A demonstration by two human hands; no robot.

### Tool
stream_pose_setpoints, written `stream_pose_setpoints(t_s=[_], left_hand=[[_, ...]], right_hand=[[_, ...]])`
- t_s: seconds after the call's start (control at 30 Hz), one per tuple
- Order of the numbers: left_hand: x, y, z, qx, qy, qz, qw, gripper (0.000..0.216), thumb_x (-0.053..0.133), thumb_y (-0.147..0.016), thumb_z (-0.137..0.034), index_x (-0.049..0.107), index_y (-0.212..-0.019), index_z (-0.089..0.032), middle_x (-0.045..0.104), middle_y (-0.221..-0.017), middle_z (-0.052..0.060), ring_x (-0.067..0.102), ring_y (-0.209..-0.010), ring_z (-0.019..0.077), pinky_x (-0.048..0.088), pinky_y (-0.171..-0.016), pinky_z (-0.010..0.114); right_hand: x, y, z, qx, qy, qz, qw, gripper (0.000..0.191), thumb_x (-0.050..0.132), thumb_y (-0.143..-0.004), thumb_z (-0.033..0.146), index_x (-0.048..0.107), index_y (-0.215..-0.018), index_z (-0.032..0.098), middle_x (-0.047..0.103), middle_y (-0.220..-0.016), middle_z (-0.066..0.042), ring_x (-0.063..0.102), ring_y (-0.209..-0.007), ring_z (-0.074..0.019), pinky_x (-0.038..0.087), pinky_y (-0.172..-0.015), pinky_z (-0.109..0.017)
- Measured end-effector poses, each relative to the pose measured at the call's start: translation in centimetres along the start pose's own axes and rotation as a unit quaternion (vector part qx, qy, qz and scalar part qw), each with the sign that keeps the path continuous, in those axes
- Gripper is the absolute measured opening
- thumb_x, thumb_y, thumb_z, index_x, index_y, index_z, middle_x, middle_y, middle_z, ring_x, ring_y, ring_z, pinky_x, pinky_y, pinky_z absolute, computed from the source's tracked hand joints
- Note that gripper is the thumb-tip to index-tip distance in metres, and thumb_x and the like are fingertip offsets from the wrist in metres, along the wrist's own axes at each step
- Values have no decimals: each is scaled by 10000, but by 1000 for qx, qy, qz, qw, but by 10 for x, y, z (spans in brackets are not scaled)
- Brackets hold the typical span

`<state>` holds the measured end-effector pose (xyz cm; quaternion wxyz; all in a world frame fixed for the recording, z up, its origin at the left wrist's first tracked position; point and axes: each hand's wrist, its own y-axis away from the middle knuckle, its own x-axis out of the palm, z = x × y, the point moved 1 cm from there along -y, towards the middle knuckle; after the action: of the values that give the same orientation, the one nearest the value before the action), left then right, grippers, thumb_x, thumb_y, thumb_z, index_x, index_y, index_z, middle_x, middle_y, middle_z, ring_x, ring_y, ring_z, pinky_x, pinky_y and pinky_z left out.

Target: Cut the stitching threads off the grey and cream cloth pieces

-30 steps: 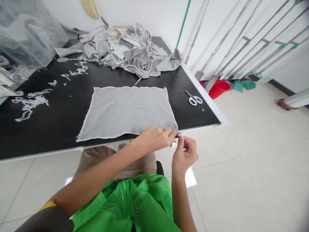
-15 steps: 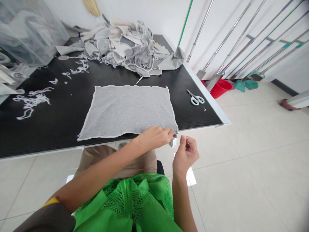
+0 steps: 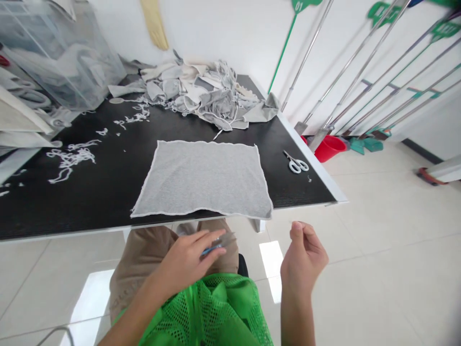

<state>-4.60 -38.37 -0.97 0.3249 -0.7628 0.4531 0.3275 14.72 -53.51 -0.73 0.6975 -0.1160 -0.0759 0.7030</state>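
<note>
A grey rectangular cloth (image 3: pixel 205 179) with white stitched edges lies flat on the black table (image 3: pixel 90 192), its near edge at the table's front. My left hand (image 3: pixel 187 257) is over my lap, fingers closed on a small blue-handled metal tool (image 3: pixel 216 244), blurred by motion. My right hand (image 3: pixel 304 254) is raised off the table's front right corner, thumb and fingers pinched together; what it holds, perhaps a thread, is too small to name. Neither hand touches the cloth.
A heap of grey and cream cloths (image 3: pixel 205 93) lies at the table's back. White scissors (image 3: pixel 297 163) lie near the right edge. White thread trimmings (image 3: pixel 72 156) are scattered at left. Clear plastic bags (image 3: pixel 54 53) stand at back left. Metal poles and a red bucket (image 3: pixel 327 146) are at right.
Both hands left the cloth's near right corner. My left hand drew back to my lap with the tool; my right hand moved right and down. The camera tilted.
</note>
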Motion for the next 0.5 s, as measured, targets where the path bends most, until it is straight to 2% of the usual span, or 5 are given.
stream_pose_setpoints(t_s=[0.17, 0.23, 0.3, 0.4, 0.5], left_hand=[[0, 51, 9, -93, 58, -68, 992, 314, 535, -934, -386, 647, -1214, -299, 749, -1081, 13, 718, -866, 163, 604, -811, 285], [-2, 66, 16, -105, 58, -112, 986, 320, 529, -920, -422, 669, -1184, -309, 761, -1057, 9, 728, -827, 169, 619, -775, 271], [-4, 81, 26, -118, 40, -148, 981, 333, 526, -904, -452, 680, -1169, -323, 766, -1040, 12, 733, -830, 181, 627, -769, 268], [-11, 101, 47, -132, -9, -163, 978, 371, 579, -850, -476, 671, -1186, -350, 771, -1016, 2, 736, -844, 187, 632, -759, 248], [-20, 119, 70, -140, -44, -143, 979, 417, 627, -805, -486, 664, -1197, -350, 773, -995, 2, 739, -840, 186, 628, -731, 222]], right_hand=[[23, -5, 38, -63, -50, 34, 996, 208, 749, -739, 351, 632, -701, 184, 556, -734, -20, 510, -707, -153, 395, -675, -315], [41, -7, 59, -104, -49, 58, 992, 208, 756, -732, 361, 629, -693, 201, 567, -748, -32, 527, -713, -171, 399, -674, -334], [65, -7, 84, -146, -34, 113, 982, 196, 743, -748, 376, 633, -702, 220, 584, -772, -46, 541, -725, -189, 402, -674, -348], [110, -4, 121, -219, 1, 231, 948, 180, 712, -780, 397, 645, -725, 240, 605, -781, -41, 545, -716, -187, 397, -664, -340], [170, 10, 153, -321, 29, 330, 887, 196, 681, -806, 410, 647, -722, 236, 625, -751, -21, 534, -672, -159, 395, -653, -315]])
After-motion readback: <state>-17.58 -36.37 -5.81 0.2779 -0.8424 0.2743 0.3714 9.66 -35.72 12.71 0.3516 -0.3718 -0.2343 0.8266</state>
